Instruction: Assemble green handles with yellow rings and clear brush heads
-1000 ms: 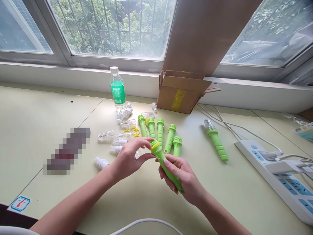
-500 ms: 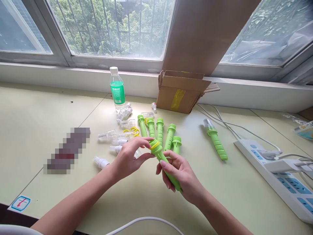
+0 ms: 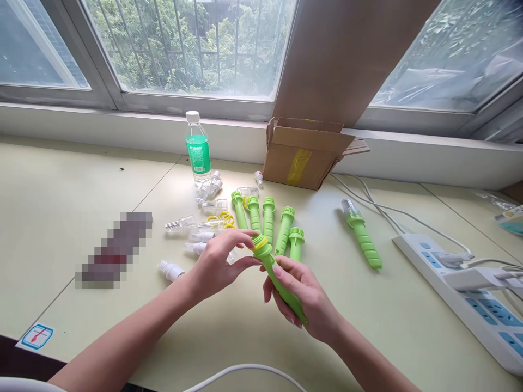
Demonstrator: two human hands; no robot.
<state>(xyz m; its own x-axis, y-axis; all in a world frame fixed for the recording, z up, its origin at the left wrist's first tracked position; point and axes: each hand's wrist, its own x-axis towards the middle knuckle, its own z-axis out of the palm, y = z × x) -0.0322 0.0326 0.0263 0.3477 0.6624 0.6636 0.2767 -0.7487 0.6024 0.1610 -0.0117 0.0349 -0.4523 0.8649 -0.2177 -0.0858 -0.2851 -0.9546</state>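
Observation:
My right hand [image 3: 304, 296] is wrapped round a green ribbed plastic handle [image 3: 269, 264], held tilted above the table. My left hand [image 3: 218, 264] pinches a yellow ring [image 3: 259, 244] at the threaded top end of that handle. Several more green handles [image 3: 268, 219] lie side by side just beyond my hands. Loose yellow rings [image 3: 224, 218] and clear plastic caps [image 3: 180, 224] are scattered to their left. One green handle with a clear cap fitted [image 3: 362, 239] lies apart on the right.
A water bottle with a green label [image 3: 198, 149] stands by the window sill. An open cardboard box [image 3: 304, 152] lies on its side behind the parts. A white power strip [image 3: 461, 296] with plugs and cables is at the right. A white cable [image 3: 241, 373] runs along the near edge.
Both hands stay nearly where they were; the held handle shifts slightly and the left fingers keep working the yellow ring at its top.

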